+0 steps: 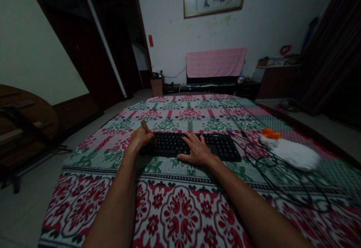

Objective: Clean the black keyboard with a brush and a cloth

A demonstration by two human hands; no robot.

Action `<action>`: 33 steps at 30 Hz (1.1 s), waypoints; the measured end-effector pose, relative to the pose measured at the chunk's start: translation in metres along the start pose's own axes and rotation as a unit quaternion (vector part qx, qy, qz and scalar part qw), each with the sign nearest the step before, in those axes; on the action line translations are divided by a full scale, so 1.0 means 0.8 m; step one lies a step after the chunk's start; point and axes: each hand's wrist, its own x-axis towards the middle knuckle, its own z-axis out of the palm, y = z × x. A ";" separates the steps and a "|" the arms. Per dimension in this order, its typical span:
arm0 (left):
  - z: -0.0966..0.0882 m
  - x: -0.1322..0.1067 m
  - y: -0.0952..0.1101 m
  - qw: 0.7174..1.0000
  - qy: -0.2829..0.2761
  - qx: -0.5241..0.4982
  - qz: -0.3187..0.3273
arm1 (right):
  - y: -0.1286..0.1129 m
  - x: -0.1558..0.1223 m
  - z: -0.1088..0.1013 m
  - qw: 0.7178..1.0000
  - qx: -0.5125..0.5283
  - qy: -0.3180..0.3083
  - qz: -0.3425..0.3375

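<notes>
A black keyboard [172,145] lies on the patterned tablecloth in front of me. My left hand [138,139] is closed around a wooden-handled tool [145,126], which looks like a small brush. The handle sticks up above my fist, and its lower end, mostly hidden and dim, is over the keyboard's left end. Fingers spread, my right hand [197,150] lies palm down on the keyboard, right of its middle. The number keys show beyond that hand.
Right of the keyboard, a loosely coiled black cable [262,161] runs past a white cloth-like bundle [296,154] with an orange part [271,133]. A floral tablecloth [180,206] covers the table. Behind stand a low cabinet and a pink cloth [216,63]; a folded round table [25,124] leans left.
</notes>
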 end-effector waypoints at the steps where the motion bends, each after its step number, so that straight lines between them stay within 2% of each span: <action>1: -0.003 0.000 0.000 1.000 -0.015 0.004 -0.002 | 0.000 0.000 0.000 1.000 0.000 -0.002 0.000; 9: -0.018 0.007 -0.009 0.994 -0.107 0.024 -0.025 | -0.001 -0.001 -0.002 1.000 0.000 -0.008 0.002; 10: -0.020 0.007 -0.009 0.995 -0.095 0.029 -0.031 | -0.002 -0.001 -0.002 1.000 -0.001 -0.008 0.002; 12: -0.020 0.006 -0.006 0.998 -0.031 0.037 -0.031 | -0.002 -0.001 -0.003 1.000 -0.003 -0.008 0.003; 15: -0.008 0.001 -0.001 0.998 0.067 0.011 0.016 | -0.003 -0.002 -0.004 1.000 -0.003 -0.007 0.003; 18: 0.014 -0.005 0.002 0.992 0.106 -0.027 0.058 | -0.003 -0.002 -0.005 1.000 0.001 -0.008 0.002; 21: 0.029 -0.008 0.000 0.989 0.123 -0.045 0.062 | -0.003 -0.001 -0.004 1.000 0.003 -0.006 0.001; 24: 0.030 -0.005 -0.004 0.992 0.104 -0.049 0.057 | -0.002 -0.001 -0.003 1.000 0.004 -0.005 0.002; 29: 0.018 0.007 -0.013 0.999 0.027 -0.023 0.031 | -0.002 -0.001 -0.002 1.000 0.002 -0.006 0.002; 33: 0.009 0.013 -0.018 1.000 -0.007 -0.020 0.019 | -0.002 -0.001 -0.004 1.000 -0.001 -0.006 0.000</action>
